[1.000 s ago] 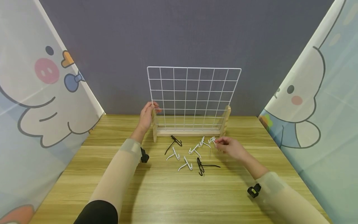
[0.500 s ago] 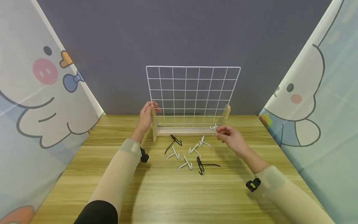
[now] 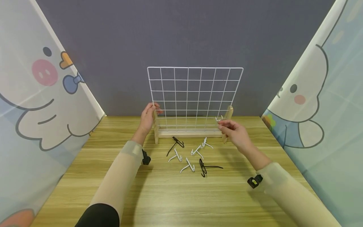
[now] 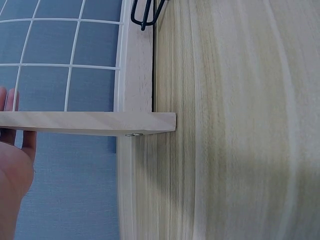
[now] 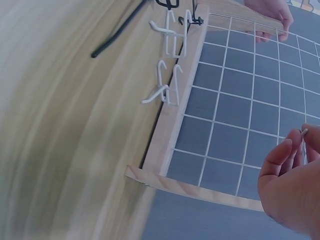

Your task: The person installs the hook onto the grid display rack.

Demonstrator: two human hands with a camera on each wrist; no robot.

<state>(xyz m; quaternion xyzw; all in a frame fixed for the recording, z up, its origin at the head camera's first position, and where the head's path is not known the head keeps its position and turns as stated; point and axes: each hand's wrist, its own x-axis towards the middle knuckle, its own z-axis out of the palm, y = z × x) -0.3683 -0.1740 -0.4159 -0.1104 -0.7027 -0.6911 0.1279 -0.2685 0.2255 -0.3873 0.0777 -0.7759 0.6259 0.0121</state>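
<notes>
A white wire grid (image 3: 195, 67) stands upright in a wooden stand (image 3: 190, 134). My left hand (image 3: 147, 119) holds the stand's left side post (image 4: 85, 121), thumb and fingers on either side of it. In front of the grid's lower right part, my right hand (image 3: 236, 134) pinches a small white wire hook (image 3: 219, 119) between thumb and fingertips. In the right wrist view, only an end of that hook (image 5: 303, 132) shows past the fingers. Whether the hook touches the grid I cannot tell.
Several white hooks (image 3: 188, 166) and two black hooks, one at the back left (image 3: 177, 142) and one nearer the front (image 3: 203, 167), lie on the wooden table (image 3: 175, 201) before the stand. A dark panel (image 3: 195, 31) rises behind; printed cloths (image 3: 300, 151) hang at both sides.
My right hand has lifted the white hook off the table beside the stand's right foot and carried it up to the grid's lower right. The left hand stays on the post.
</notes>
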